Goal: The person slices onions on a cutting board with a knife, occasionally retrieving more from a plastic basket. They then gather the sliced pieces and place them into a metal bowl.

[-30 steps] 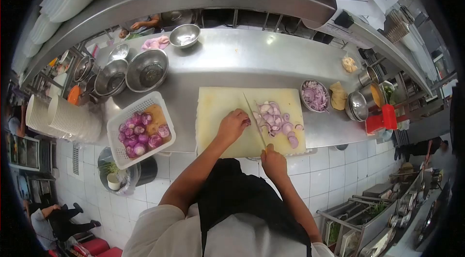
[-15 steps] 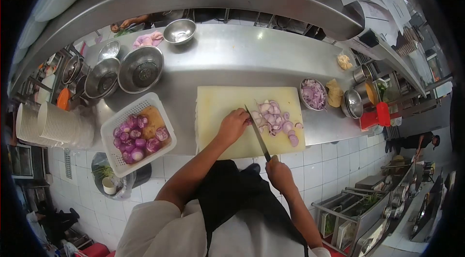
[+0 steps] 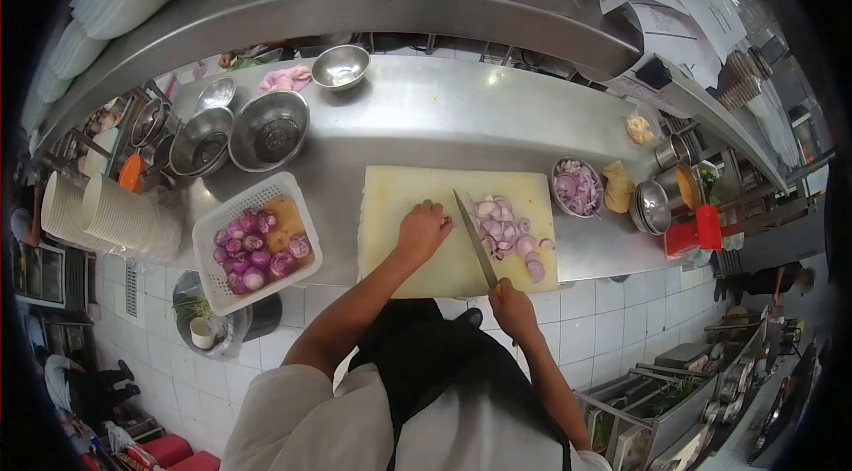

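My right hand [image 3: 515,309] grips the handle of a kitchen knife [image 3: 476,241]. Its long blade points away from me over the pale yellow cutting board [image 3: 389,191]. Left of the blade, my left hand [image 3: 422,233] rests on the board with fingers curled round a small piece of purple onion [image 3: 447,221], mostly hidden by the fingers. A gap separates the fingertips from the knife. On the blade's right side lies a loose pile of onion slices [image 3: 504,229], some overlapping and some single rings.
Left of the board, a white perforated basket [image 3: 209,269] holds several purple onions [image 3: 252,260]. Behind it stand metal bowls [image 3: 270,131]. At right are a bowl of sliced onion [image 3: 577,188] and a brown crumpled item [image 3: 618,187]. A steel shelf [image 3: 355,16] overhangs the counter's far side.
The knife and my left fingers have moved apart, with bare board now between them. The whole view has shifted slightly. Both hands keep their hold.
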`<state>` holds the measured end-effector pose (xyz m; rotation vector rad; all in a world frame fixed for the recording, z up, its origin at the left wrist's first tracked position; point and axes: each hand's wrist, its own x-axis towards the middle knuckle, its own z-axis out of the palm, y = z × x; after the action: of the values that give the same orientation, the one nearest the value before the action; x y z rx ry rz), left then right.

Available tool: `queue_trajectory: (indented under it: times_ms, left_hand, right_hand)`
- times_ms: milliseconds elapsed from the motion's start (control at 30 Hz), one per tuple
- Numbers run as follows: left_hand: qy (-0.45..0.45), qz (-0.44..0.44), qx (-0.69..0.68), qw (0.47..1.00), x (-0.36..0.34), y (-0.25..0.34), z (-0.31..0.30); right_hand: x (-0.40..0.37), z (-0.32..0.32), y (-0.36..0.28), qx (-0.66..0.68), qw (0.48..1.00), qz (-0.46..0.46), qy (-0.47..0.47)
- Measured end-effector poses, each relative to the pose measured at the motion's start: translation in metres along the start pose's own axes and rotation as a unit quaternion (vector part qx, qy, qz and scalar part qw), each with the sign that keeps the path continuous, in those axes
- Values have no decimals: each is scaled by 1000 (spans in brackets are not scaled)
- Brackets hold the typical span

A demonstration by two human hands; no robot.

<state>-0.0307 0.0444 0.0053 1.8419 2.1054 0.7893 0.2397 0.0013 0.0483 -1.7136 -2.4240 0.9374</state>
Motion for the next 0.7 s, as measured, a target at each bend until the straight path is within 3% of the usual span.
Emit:
queue_trajectory:
  times_ms: [100, 200, 400, 700]
  left_hand:
    - [-10, -50, -153, 987, -8, 3, 2]
    - [-60, -117, -205, 970, -19, 17, -7]
    - [54, 56, -124, 989, -26, 4, -7]
    - [-26, 125, -101, 987, -14, 1, -8]
  right_hand:
    - [-6, 4, -8, 8, 999, -37, 18]
    - [-7, 11, -7, 17, 998, -55, 20]
    - [-6, 18, -3, -31, 999, -35, 10]
    - [-45, -9, -8, -52, 998, -41, 3]
